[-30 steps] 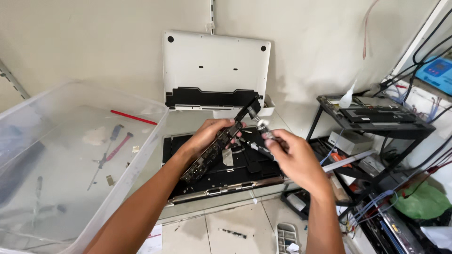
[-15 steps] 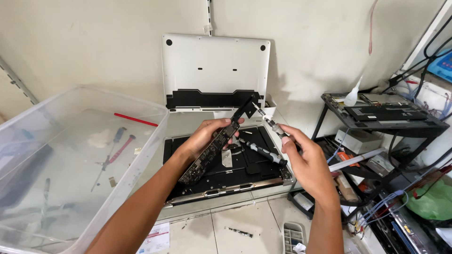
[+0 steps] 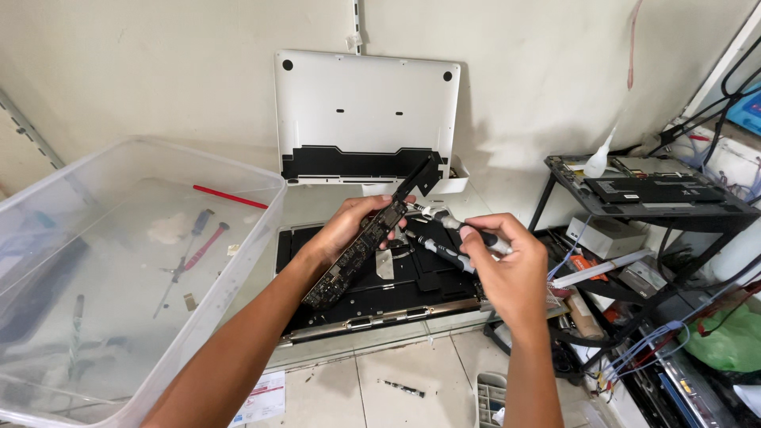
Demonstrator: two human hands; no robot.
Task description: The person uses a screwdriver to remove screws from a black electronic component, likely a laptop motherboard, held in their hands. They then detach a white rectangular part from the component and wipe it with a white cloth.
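Head view: left hand (image 3: 349,226) clamped on long dark circuit board (image 3: 353,255) tilted above opened laptop chassis (image 3: 372,305), right hand (image 3: 507,265) gripping two small screwdrivers (image 3: 448,238) with one tip at the board's upper end, white bottom cover (image 3: 366,111) leaning on wall behind, clear plastic bin (image 3: 119,277) at left.

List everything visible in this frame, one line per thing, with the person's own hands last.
circuit board: one, dark, long, lifted over the laptop
screwdrivers: two, grey-black, in the right hand
opened laptop: one, black inside, on the floor
bottom cover: one, white, leaning on the wall
plastic bin: one, clear, left, tools beneath
rack: one, black, right, holding boards
left hand: gripping the circuit board
right hand: gripping the screwdrivers
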